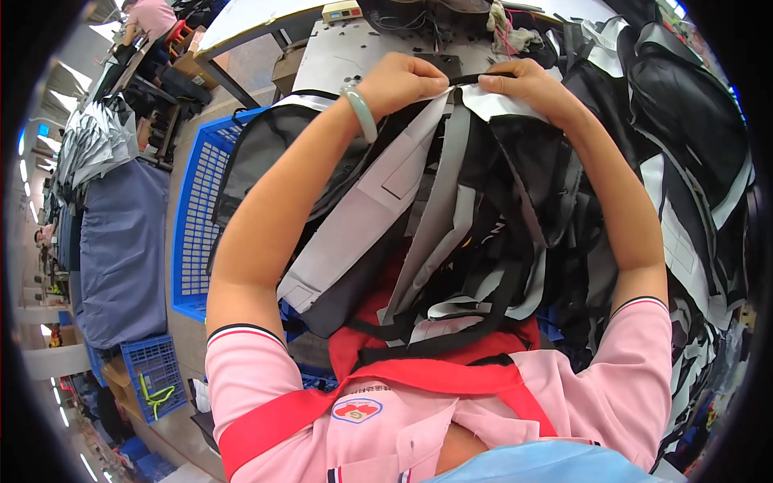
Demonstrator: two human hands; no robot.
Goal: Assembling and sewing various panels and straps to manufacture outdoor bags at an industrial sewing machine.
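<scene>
My left hand [400, 84], with a pale green bangle [360, 114] at its wrist, pinches the top edge of a fabric bag piece [366, 205]. That piece is black with a white-grey backing and hangs down toward my lap. On the other side, my right hand [527, 87] grips the same edge, its thumb pressed over a white-backed flap [495, 105]. A short black strip [464, 80] runs between the two hands. Black straps and folded panels hang below them over my red apron [451, 372]. How the layers join under my fingers is hidden.
A worktable [338, 60] strewn with dark scraps lies ahead, with a machine [427, 16] at its back. A blue crate [193, 225] of dark bag pieces stands at left. Black and white pieces [684, 121] pile up at right. A person [149, 20] sits far left.
</scene>
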